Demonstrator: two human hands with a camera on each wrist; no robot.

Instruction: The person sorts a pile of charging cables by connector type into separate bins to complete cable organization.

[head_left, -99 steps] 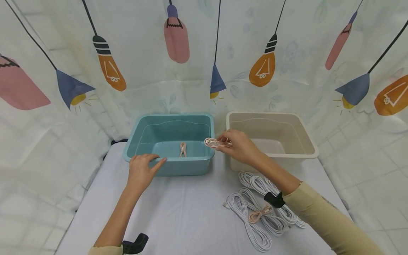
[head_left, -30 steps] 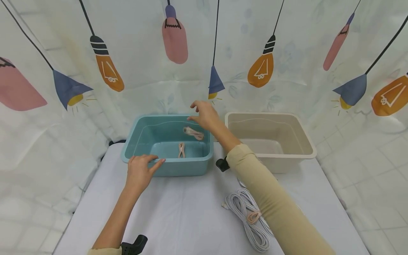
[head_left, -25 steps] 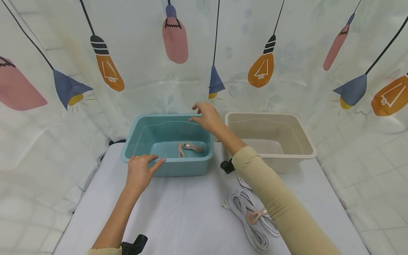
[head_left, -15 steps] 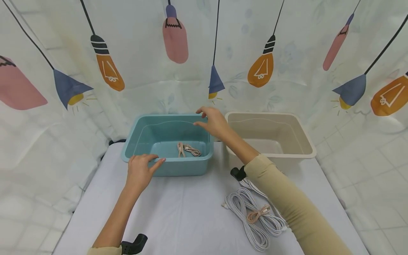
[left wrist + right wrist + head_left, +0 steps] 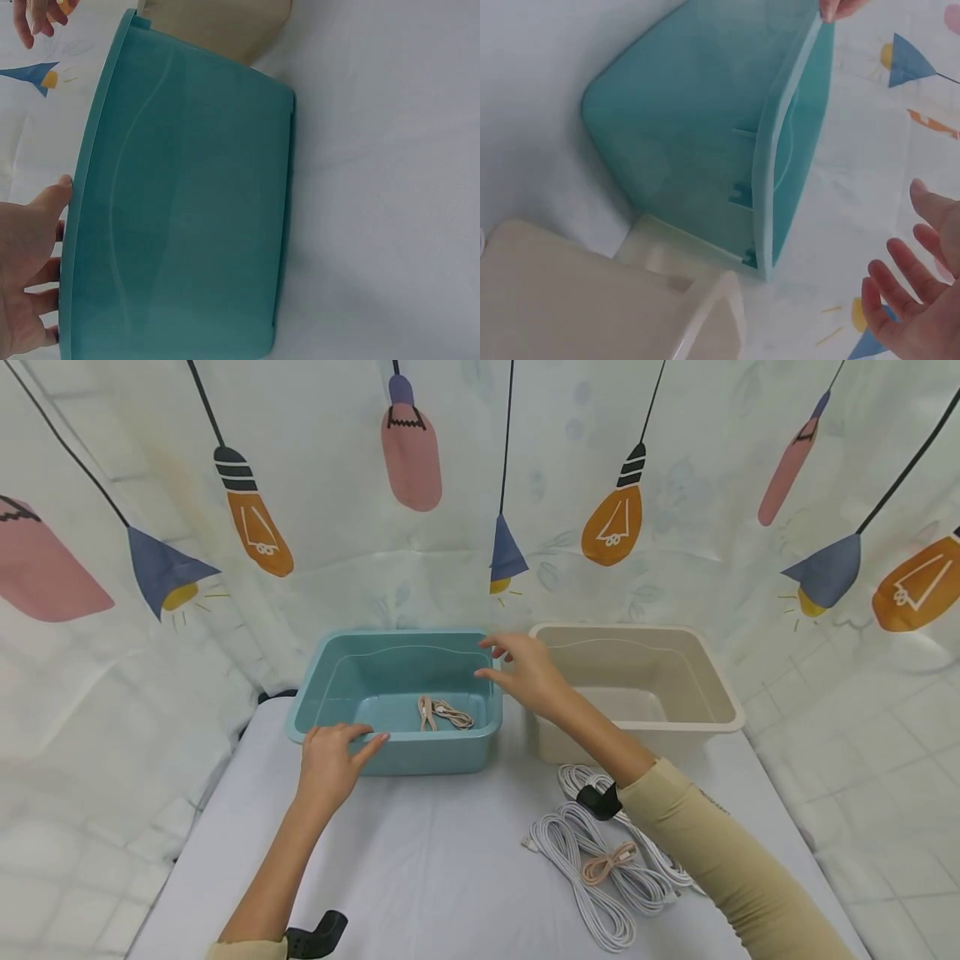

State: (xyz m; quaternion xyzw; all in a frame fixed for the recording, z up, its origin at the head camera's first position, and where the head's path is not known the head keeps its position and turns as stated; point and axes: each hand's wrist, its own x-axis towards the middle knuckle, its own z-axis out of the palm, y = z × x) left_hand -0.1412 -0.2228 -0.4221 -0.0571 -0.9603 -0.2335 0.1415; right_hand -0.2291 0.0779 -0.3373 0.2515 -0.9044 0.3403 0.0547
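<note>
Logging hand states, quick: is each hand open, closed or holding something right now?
Left hand: open, resting on the teal bin's rim.
Right hand: open, holding nothing.

A flat-topped table draped in plain white cloth stands before a pale, creased hanging sheet that also flanks the table left and right; behind the table it carries printed pink rounded lamps, orange bulbs and blue conical shades, faint square tile lines show beside the table, and soft light falls on its top
</note>
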